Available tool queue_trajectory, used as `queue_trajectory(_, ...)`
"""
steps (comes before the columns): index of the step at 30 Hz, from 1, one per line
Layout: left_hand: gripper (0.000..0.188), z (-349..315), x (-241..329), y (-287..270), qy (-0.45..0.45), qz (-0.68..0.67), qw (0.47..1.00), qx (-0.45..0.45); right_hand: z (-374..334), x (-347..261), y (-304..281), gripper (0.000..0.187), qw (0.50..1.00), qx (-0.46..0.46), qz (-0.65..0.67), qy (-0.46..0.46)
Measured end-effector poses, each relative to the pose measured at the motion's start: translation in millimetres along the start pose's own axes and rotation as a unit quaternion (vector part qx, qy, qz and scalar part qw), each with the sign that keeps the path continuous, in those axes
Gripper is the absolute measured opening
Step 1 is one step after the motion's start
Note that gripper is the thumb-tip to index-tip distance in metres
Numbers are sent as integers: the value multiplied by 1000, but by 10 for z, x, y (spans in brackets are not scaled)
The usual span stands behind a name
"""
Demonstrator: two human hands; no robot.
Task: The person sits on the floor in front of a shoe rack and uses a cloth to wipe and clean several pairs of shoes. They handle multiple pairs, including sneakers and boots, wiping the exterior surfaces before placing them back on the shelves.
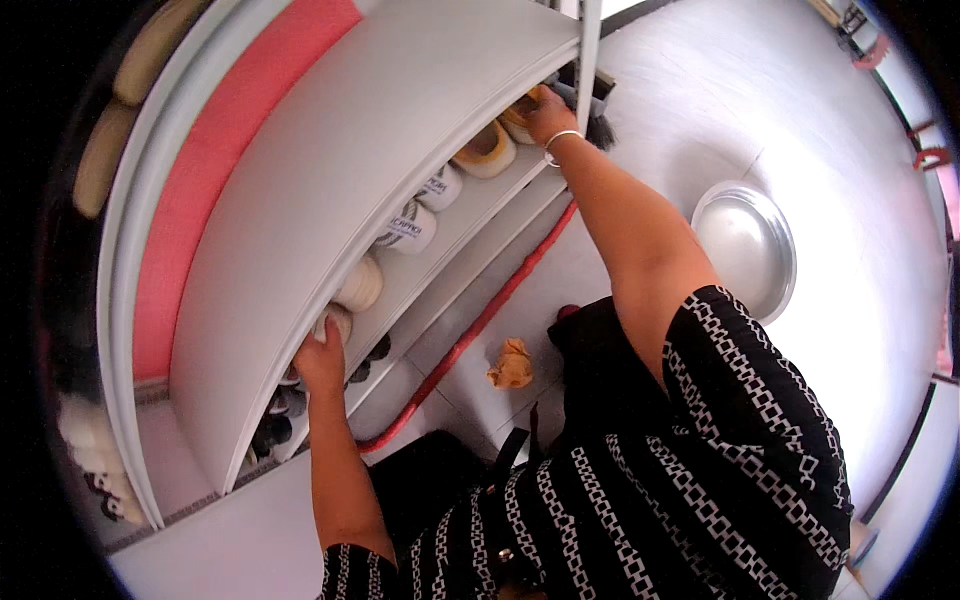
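At the near left end of a shelf, my left hand point(321, 362) is closed around the end of a cream shoe point(340, 322). My right hand point(547, 113) reaches to the far end of the same shelf, its fingers closed on a shoe with a yellow lining point(518, 122); the fingertips are partly hidden inside. Between my hands stands a row of footwear: another cream shoe point(362, 285), a pair of white printed shoes point(410, 228) and a second yellow-lined shoe point(485, 150).
The grey shelf board point(330, 130) overhangs the row. Dark shoes point(272, 432) sit on a lower level. A red hose-like length point(480, 335) lies along the floor beside a crumpled tan cloth or paper point(511, 364). A metal basin point(745, 250) stands at right; dark bristles point(601, 132) show by the shelf post.
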State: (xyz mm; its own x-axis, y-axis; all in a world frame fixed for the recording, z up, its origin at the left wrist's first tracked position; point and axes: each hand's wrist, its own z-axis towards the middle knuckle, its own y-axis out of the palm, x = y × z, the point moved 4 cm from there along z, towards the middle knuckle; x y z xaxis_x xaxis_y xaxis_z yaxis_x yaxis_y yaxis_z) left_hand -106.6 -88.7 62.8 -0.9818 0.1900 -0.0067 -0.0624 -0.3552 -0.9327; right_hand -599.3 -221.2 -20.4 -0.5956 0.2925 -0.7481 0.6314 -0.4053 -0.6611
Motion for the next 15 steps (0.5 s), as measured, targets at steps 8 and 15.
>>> queue_trajectory(8,42,35,405,-296,2,-179,983,-39,-549,-666,-413,49,943,31,-133,-304)
queue_trajectory(15,48,-138,766,-862,101,-318,941,-63,-1849,-1667,-398,49,868,-314,-102,-371)
